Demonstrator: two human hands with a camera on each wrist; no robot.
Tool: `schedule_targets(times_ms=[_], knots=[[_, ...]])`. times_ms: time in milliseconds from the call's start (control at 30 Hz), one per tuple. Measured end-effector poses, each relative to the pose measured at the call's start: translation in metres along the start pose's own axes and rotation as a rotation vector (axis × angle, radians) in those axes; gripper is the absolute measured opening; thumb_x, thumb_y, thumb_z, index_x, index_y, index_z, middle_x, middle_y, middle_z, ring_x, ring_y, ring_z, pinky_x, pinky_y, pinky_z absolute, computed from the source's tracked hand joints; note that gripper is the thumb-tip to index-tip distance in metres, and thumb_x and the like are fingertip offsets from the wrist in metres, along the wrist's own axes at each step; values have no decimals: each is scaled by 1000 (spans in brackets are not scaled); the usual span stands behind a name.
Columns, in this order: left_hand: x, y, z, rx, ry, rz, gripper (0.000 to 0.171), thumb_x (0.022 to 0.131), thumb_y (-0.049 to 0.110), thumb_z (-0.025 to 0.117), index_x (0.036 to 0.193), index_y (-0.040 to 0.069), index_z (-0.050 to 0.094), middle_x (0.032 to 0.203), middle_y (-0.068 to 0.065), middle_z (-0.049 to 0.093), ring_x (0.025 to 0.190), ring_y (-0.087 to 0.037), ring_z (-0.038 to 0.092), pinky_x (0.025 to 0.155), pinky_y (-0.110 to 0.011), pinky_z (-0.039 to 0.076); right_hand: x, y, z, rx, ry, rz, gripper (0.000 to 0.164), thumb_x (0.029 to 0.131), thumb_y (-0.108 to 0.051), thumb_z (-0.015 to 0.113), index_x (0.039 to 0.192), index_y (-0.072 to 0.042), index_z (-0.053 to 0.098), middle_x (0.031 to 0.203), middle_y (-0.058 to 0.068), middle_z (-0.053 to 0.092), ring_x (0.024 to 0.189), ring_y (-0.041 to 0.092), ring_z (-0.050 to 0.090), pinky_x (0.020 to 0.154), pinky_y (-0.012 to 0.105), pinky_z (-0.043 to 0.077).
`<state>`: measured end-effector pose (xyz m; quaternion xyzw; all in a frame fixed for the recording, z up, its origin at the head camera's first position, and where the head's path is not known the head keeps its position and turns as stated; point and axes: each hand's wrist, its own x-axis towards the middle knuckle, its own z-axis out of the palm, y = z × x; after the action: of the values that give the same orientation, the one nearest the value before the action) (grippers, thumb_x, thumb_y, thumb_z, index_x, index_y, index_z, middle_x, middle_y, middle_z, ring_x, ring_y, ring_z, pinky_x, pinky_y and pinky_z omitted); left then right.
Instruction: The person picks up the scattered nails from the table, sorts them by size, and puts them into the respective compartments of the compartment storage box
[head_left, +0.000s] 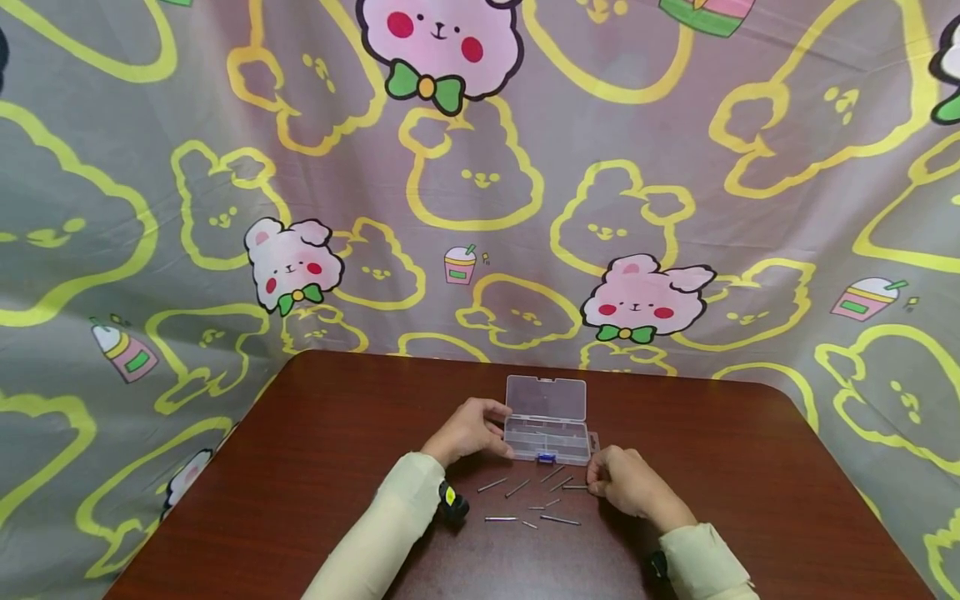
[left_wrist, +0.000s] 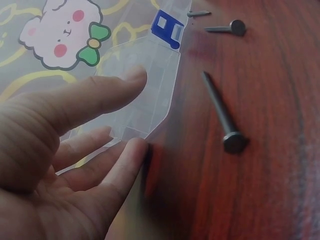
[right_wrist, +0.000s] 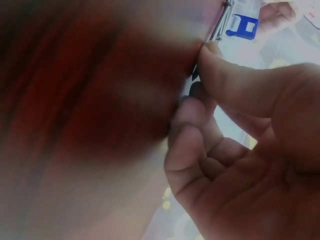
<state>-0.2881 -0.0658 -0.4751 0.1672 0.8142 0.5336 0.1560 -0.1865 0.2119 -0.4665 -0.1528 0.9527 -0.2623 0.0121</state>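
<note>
A clear plastic compartment box point(head_left: 573, 457) stands on the table with its lid point(head_left: 546, 398) raised at the back and a blue latch point(head_left: 547, 458) at the front. My left hand point(head_left: 468, 431) holds the box's left end, the thumb by the front corner and the fingers along the side. To the right of the box's front, my right hand point(head_left: 626, 483) has its thumb and curled fingers at the end of a nail point(head_left: 574, 487), pinching it low over the table. The right wrist view shows that nail's dark tip beside the thumb.
Several loose nails point(head_left: 517, 489) of different lengths lie scattered in front of the box, among them a long nail point(head_left: 560, 520) and a short nail point(head_left: 529, 525). A cartoon-print curtain point(head_left: 480, 250) hangs behind the dark red wooden table point(head_left: 337, 433).
</note>
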Motion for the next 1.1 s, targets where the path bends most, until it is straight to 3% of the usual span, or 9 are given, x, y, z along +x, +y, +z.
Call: schedule_targets(times_ms=[100,200,433,567,700,867,1000,1100], knots=[[0,0,0,-2,0,-1,67,61,0,96,123,4,68,114,-10,67,91,-21,66,72,-34,57,0,-2,1,-40,-40,-43,30,82,9,68,68,-15,57,68,-8,49,66,11,45,60,30,41],[0,0,-1,-5,-1,2,67,62,0,96,123,3,68,115,-10,67,92,-21,66,73,-34,57,-1,-5,3,-120,-73,-91,30,78,16,63,71,-11,52,74,-1,46,70,15,43,61,32,41],[0,-1,-1,-2,5,9,67,62,0,96,123,2,68,115,-10,67,93,-23,66,74,-34,57,-3,-13,10,-264,-137,-40,20,83,12,69,92,1,54,92,16,52,89,38,57,81,53,48],[0,-2,0,-9,1,17,67,62,-1,95,123,1,67,116,-11,67,92,-23,66,74,-35,57,-6,-12,10,-252,-131,-65,23,82,13,68,93,1,52,91,15,52,88,39,56,80,54,48],[0,0,0,-14,-1,13,67,63,-1,95,124,1,67,116,-11,66,93,-24,66,74,-35,57,-10,-8,4,-176,-116,-148,27,81,18,61,88,-5,48,81,5,48,77,24,52,70,43,46],[0,1,1,-18,-5,11,66,63,-2,94,124,1,67,115,-11,66,93,-24,66,73,-35,57,-13,3,-6,8,-85,-242,26,91,16,52,89,-10,46,77,-6,40,72,7,41,63,29,37],[-1,0,2,-9,-25,15,67,64,0,94,125,2,67,118,-10,66,94,-22,67,74,-34,57,-15,12,-16,193,-82,-224,13,101,3,52,94,-8,52,79,-5,47,72,4,46,61,26,41],[-1,0,1,7,-12,16,67,64,2,95,125,3,67,118,-9,66,94,-22,66,74,-34,57,-13,16,-21,340,-89,-154,10,105,-6,52,98,-3,58,81,3,53,72,9,51,61,27,45]])
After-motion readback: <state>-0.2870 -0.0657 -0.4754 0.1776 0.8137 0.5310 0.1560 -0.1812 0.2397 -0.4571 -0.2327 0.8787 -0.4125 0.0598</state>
